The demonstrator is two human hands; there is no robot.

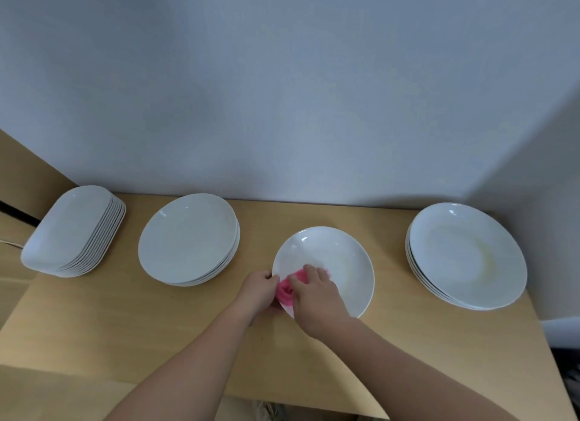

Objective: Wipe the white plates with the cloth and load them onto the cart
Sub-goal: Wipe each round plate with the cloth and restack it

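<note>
A single white round plate [342,263] lies on the wooden table [157,326] in the middle. My left hand [259,290] grips its left rim. My right hand [314,298] presses a bunched pink cloth [285,287] onto the plate's lower left part, with its fingers curled over the cloth. A faint yellowish smear shows on the plate's right half. To the right stands a stack of round white plates [467,254] whose top plate bears a yellowish stain. Left of centre stands another stack of round white plates [188,238].
A stack of several oblong white dishes [72,229] sits at the far left of the table. A grey wall runs right behind the table and bends forward on the right. The table's front edge is near my arms. No cart is in view.
</note>
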